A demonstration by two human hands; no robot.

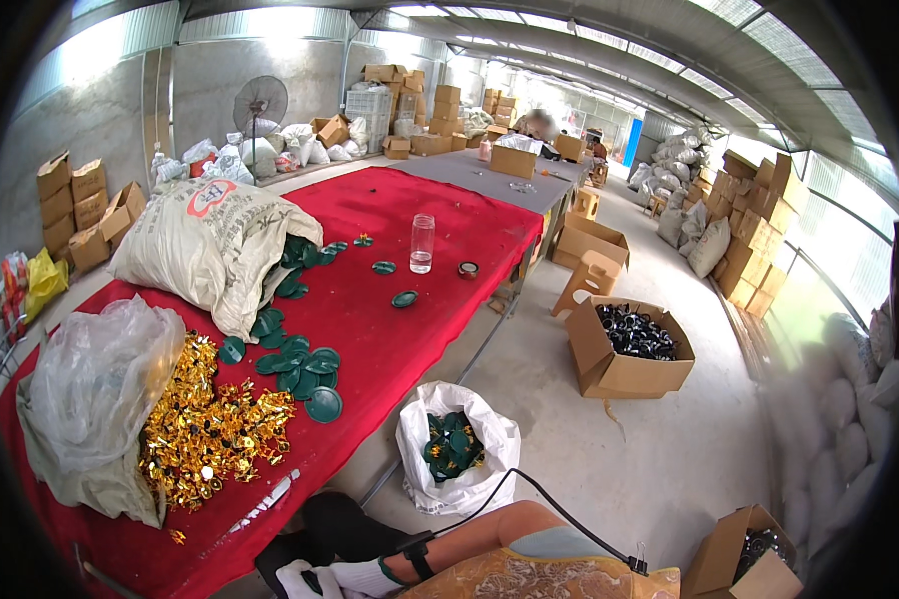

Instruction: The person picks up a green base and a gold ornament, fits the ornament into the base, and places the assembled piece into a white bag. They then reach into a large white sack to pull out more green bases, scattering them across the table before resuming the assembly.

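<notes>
In the head view, the white-gloved right hand [298,579] is partly cut off at the lower edge, its grip impossible to tell, and the left hand is out of view. Green discs [323,404] lie overlapping, mostly flat, on the red cloth [440,215] beside gold pieces [215,439]. Behind them, a sack [205,240] bearing dark print and a red oval mark [212,197] slants down rightward lengthwise, its mouth facing right.

On the table [395,349], discs [295,377] lie right of the fittings [215,434], before the bottle [422,245].
</notes>
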